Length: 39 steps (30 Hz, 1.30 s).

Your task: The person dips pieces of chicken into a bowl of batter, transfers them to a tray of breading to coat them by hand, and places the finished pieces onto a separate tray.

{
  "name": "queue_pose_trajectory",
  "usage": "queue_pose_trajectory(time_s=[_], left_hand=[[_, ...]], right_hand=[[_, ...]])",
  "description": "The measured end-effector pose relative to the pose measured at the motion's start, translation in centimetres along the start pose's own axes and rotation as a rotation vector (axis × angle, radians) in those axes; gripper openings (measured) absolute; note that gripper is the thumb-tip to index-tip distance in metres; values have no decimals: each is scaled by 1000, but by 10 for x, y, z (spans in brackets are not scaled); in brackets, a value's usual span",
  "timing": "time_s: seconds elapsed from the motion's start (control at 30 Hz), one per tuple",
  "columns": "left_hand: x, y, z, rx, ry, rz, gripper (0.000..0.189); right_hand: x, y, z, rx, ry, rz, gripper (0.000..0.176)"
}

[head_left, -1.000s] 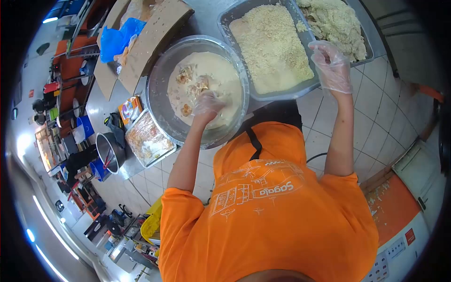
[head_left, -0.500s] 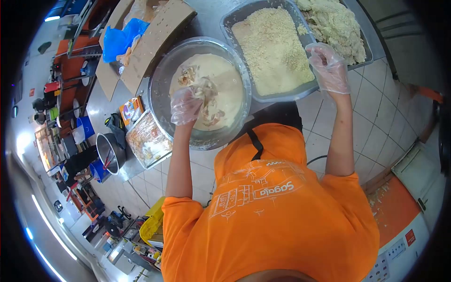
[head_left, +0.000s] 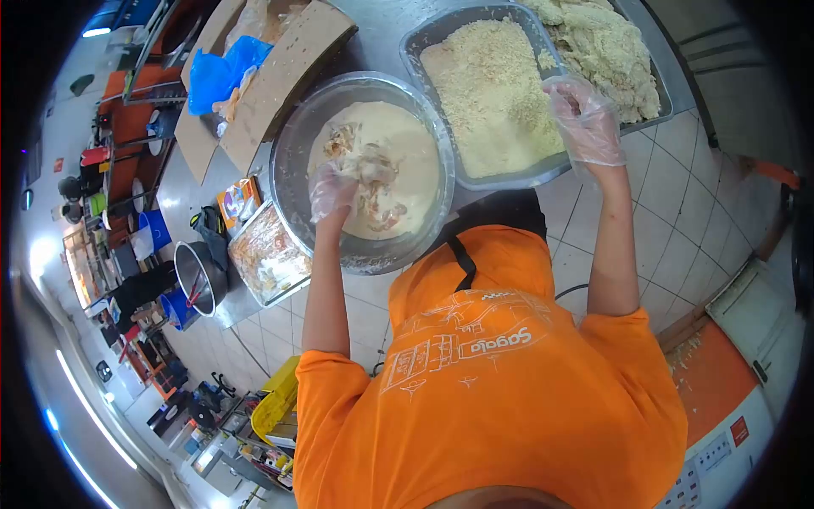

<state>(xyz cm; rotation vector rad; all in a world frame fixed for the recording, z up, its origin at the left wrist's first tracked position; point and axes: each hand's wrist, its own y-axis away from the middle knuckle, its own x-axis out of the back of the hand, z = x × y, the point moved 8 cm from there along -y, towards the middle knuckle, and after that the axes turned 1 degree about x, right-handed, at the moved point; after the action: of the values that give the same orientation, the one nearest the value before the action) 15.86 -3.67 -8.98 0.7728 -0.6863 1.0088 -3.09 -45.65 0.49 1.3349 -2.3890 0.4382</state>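
My left hand (head_left: 332, 190), in a clear plastic glove, is closed around a batter-covered piece (head_left: 373, 167) in a large grey bowl (head_left: 292, 222). Pale liquid batter (head_left: 415, 161) fills the bowl's bottom, and other pieces show at its surface. My right hand (head_left: 587, 123), also gloved, hovers by the right edge of a grey tub (head_left: 475, 180) of pale crumbs (head_left: 487, 93). Its fingers are curled in, and what they hold, if anything, is hidden.
A tray of coated pieces (head_left: 610, 59) stands at the upper right. Left of the bowl are a cardboard box (head_left: 288, 76) with a blue bag (head_left: 222, 75), a film-covered tray (head_left: 270, 253) and a metal bowl (head_left: 200, 276). Tiled floor (head_left: 593, 212) shows below the tub.
My left hand has shifted slightly within the bowl, and the coated piece shows more clearly beyond its fingers. My right hand has moved slightly left and turned a little.
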Motion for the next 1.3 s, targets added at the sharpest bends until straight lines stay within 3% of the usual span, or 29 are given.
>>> queue_pose_trajectory(time_s=[0.07, 0.1, 0.17, 0.2, 0.27, 0.37, 0.5, 0.63, 1.1, 1.17, 1.2, 1.27, 1.3], left_hand=[[5, -1, -7, 98, -395, -1, 35], [4, 0, -16, 98, -398, -3, 35], [6, 1, -21, -98, -471, 168, 44], [7, 1, -11, -101, -473, 164, 44], [-2, 1, -7, 177, -510, -97, 40], [-14, 6, -20, 70, -450, -92, 34], [-13, 8, 2, 108, -496, -90, 33], [-19, 3, 7, -50, -543, -136, 34], [-9, 0, 17, 263, -492, -69, 31], [-17, 5, 41, 68, -515, -27, 27], [-22, 5, 30, 67, -513, -25, 27], [-31, 10, 27, -321, -486, 210, 27], [-34, 11, 23, -321, -485, 210, 27]], right_hand=[[1, 2, 3, -14, 0, -2, 20], [1, 3, 5, -25, -1, -5, 20], [1, 5, 12, -36, -9, 1, 20], [2, 6, 15, -46, -15, 4, 20], [3, 8, 16, -32, -20, 16, 20], [4, 11, 17, -2, -28, 37, 19], [8, 13, 12, -6, -12, 50, 18], [9, 15, 10, 2, 27, 62, 18], [2, 19, 12, -34, -35, 11, 17], [0, 20, 10, -33, -27, 8, 17], [0, 20, 10, -38, -14, 8, 17], [1, 19, 6, -42, 2, 4, 17], [0, 19, 4, -47, 15, -2, 17]])
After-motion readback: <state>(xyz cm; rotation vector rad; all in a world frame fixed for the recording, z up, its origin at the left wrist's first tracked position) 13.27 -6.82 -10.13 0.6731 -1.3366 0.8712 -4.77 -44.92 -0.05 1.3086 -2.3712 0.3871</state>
